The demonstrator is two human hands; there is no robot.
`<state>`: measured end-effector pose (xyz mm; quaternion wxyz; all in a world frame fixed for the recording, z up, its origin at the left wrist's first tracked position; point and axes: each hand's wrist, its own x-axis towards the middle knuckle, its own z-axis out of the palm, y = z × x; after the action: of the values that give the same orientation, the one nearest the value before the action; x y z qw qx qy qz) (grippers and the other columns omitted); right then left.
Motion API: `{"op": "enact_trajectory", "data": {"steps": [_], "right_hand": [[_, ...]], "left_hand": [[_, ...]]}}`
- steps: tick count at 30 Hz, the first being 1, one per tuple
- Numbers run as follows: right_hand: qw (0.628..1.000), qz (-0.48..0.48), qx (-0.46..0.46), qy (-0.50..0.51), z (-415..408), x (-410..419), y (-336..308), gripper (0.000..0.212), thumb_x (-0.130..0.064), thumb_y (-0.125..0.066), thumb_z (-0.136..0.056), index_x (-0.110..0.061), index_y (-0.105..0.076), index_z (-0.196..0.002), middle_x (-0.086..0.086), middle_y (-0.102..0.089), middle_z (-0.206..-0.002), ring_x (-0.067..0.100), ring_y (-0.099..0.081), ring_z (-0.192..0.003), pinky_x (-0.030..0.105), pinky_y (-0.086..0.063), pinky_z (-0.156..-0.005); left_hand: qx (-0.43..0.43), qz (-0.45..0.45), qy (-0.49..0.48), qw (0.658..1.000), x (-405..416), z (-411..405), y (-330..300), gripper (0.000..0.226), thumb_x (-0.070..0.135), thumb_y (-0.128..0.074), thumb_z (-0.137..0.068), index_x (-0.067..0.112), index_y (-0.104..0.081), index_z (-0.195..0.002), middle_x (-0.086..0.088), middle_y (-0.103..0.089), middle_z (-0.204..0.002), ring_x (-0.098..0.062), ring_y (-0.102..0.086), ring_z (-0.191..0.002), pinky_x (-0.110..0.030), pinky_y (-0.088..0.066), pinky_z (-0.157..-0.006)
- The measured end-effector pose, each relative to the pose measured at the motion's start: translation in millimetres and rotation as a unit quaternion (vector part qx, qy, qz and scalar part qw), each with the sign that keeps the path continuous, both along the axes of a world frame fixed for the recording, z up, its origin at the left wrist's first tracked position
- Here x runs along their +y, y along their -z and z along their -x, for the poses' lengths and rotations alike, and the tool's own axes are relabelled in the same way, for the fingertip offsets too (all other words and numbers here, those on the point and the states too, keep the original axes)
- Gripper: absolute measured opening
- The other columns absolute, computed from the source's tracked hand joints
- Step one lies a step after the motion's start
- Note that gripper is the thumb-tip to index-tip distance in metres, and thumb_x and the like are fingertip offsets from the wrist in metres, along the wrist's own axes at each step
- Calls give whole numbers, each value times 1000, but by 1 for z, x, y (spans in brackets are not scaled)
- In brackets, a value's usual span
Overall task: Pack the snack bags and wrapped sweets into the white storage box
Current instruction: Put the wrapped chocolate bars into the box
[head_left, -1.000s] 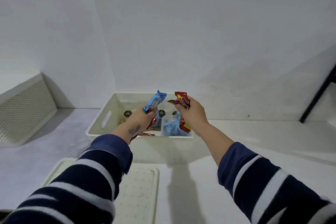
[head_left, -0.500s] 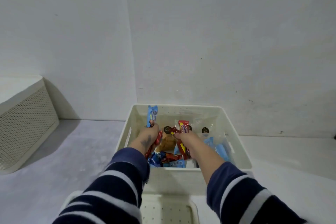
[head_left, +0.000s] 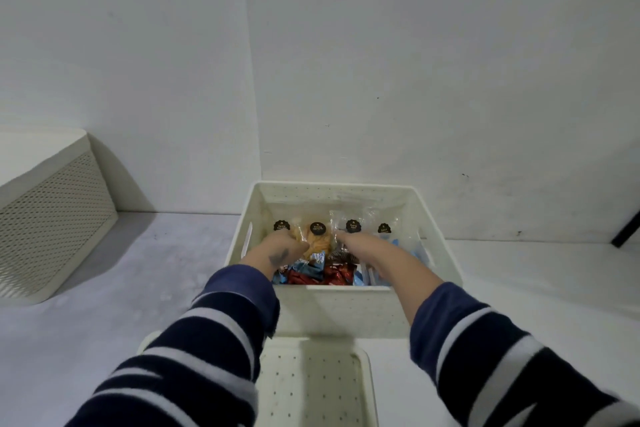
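Nearest me lies a perforated white plastic lid (head_left: 313, 388). Beyond it, inside the white perforated storage box (head_left: 332, 308), my left hand (head_left: 282, 250) and right hand (head_left: 360, 246) reach over red and blue wrapped sweets (head_left: 311, 276); I cannot tell their grip. Clear snack bags with black round labels (head_left: 317, 236) stand along the far wall.

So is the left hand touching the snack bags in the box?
Touching. In the head view, the left hand is down inside the white box, its fingers pressed against a clear bag of orange snacks, with no gap visible.

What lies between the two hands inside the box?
In the head view, a clear bag of orange snacks stands between the left hand and right hand in the box.
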<state>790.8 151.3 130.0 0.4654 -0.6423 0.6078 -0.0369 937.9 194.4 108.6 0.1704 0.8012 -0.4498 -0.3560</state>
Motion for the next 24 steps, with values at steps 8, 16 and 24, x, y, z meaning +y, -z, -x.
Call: {"op": "enact_trajectory", "data": {"steps": [8, 16, 24], "right_hand": [[976, 147, 89, -133, 55, 85, -37, 42, -28, -39, -99, -3, -54, -129, 14, -49, -139, 29, -46, -127, 29, -37, -100], [958, 157, 113, -211, 104, 187, 14, 49, -35, -45, -96, -15, -44, -140, 4, -42, -147, 25, -41, -133, 34, -33, -107], [973, 48, 149, -168, 109, 230, 119, 59, -43, -51, -91, -26, -32, -144, 9, -36, -149, 29, -41, -132, 35, -35, -107]], "left_hand": [[-109, 56, 62, 991, 91, 30, -42, 52, 39, -46, -96, 14, -39, -142, -7, -40, -147, -27, -40, -132, -34, -33, -105], [-157, -12, 28, 987, 231, 20, -1, 48, 37, -49, -95, 15, -43, -138, -7, -40, -146, -26, -43, -129, -29, -36, -98], [-163, -106, -28, 981, 301, -45, 83, 55, 43, -51, -92, 22, -37, -141, -12, -35, -147, -34, -44, -127, -41, -39, -105]]}}
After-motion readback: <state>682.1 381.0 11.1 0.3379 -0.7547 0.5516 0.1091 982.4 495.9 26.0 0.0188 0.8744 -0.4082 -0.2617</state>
